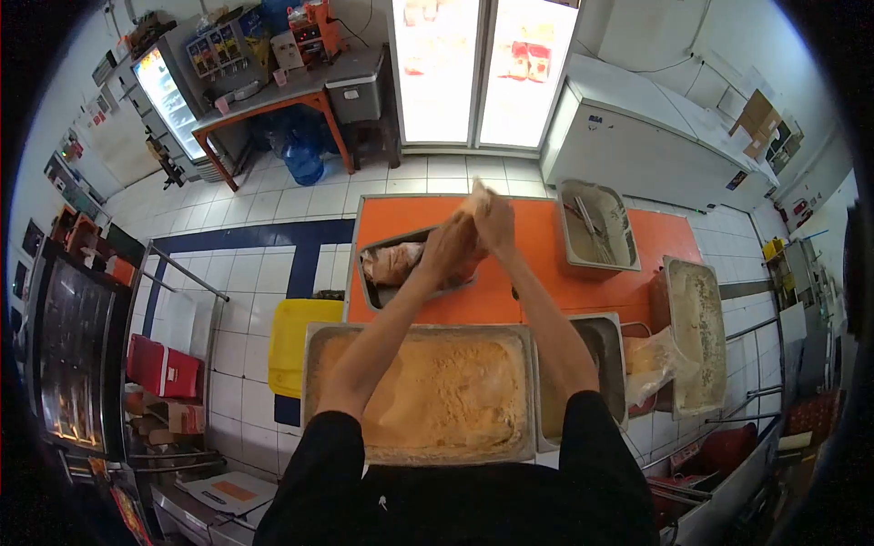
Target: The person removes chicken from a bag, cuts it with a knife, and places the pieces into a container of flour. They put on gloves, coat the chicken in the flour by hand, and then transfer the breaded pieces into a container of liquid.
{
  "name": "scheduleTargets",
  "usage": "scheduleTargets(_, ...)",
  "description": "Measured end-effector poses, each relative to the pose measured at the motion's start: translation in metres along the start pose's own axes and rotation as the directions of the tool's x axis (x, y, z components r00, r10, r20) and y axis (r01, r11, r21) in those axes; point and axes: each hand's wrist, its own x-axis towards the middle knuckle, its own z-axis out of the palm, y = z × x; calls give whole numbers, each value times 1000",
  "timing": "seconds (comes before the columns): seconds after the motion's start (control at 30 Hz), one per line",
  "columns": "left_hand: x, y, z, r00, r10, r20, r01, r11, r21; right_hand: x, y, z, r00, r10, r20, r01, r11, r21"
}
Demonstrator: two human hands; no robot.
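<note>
Both hands are raised over a metal pan on the orange table. My right hand is closed around the upper part of what looks like a plastic bag of raw meat, whose pale end sticks up above the fist. Just to its left, my left hand is closed against the side of the same bag. The hands partly cover it, so its lower part is hard to make out. Another pinkish bag of raw meat lies at the pan's left end.
A wide tray of orange-tan flour stands in front of my body, beside a deep metal pan. Tongs rest in a floury pan at the back right. Farther right are a plastic bag and another floury pan.
</note>
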Motion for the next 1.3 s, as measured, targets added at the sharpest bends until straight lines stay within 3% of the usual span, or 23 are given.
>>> scheduleTargets(0.07,27,24,-23,995,-102,-17,100,991,-92,45,-39,-30,968,212,130,-232,960,159)
scheduleTargets(0.17,60,54,-51,950,-309,-36,299,939,-172,92,-70,-55,980,133,148,-147,985,91)
scheduleTargets(0.2,68,62,-60,956,-272,-109,257,957,-138,106,-75,-57,988,97,120,-108,990,92)
scheduleTargets(0.33,82,104,-94,927,-148,-345,123,988,-91,147,-101,-83,911,372,176,-408,874,262)
scheduleTargets(0.47,51,141,-147,993,-38,-107,25,993,-118,137,-102,-95,851,496,176,-522,754,400)
scheduleTargets(0.53,26,150,-159,969,131,-211,-185,947,-262,126,-120,-103,842,511,171,-527,713,463)
scheduleTargets(0.6,-9,149,-170,953,111,-280,-183,952,-247,109,-150,-118,805,513,298,-568,520,638)
scheduleTargets(0.63,-24,148,-177,931,103,-349,-189,957,-222,97,-180,-134,813,514,274,-548,517,658)
scheduleTargets(0.7,-61,153,-194,892,-69,-448,-39,973,-227,64,-229,-159,864,415,285,-476,490,730)
scheduleTargets(0.73,-89,145,-199,867,-221,-446,45,927,-373,47,-244,-168,892,323,317,-441,461,770)
scheduleTargets(0.77,-120,135,-194,829,-374,-415,122,846,-518,31,-280,-162,869,469,155,-424,548,721)
scheduleTargets(0.8,-149,132,-178,825,-379,-418,124,845,-520,14,-313,-153,813,582,-28,-426,626,654)
scheduleTargets(0.83,-176,128,-156,692,-657,-299,101,498,-861,0,-321,-152,815,578,-25,-426,629,651)
scheduleTargets(0.87,-200,125,-138,554,-831,-52,-24,47,-999,-15,-328,-150,888,454,68,-386,658,646)
scheduleTargets(0.9,-224,122,-123,538,-841,-56,-31,47,-998,-28,-336,-147,933,317,169,-347,680,646)
scheduleTargets(0.97,-259,124,-104,693,-529,490,20,-666,-746,-47,-363,-143,916,364,172,-372,603,706)
scheduleTargets(1.0,-255,133,-113,688,-543,481,-6,-668,-744,-50,-377,-142,894,420,154,-378,524,763)
scheduleTargets(1.07,-253,151,-132,730,-369,576,-75,-880,-470,-57,-390,-138,825,549,134,-451,496,743)
scheduleTargets(1.13,-272,153,-137,769,-416,485,-69,-808,-585,-69,-380,-140,748,646,152,-454,330,828)
scheduleTargets(1.2,-290,149,-151,848,-316,425,-131,-903,-409,-87,-375,-136,693,714,101,-484,358,799)
scheduleTargets(1.23,-299,159,-167,710,-429,559,-70,-832,-550,-111,-358,-125,627,774,85,-530,344,775)
scheduleTargets(1.27,-320,150,-154,705,-423,569,-66,-838,-541,-135,-339,-111,563,824,64,-565,328,757)
scheduleTargets(1.3,-348,133,-125,751,-377,542,-191,-910,-368,-174,-318,-97,574,807,137,-619,318,718)
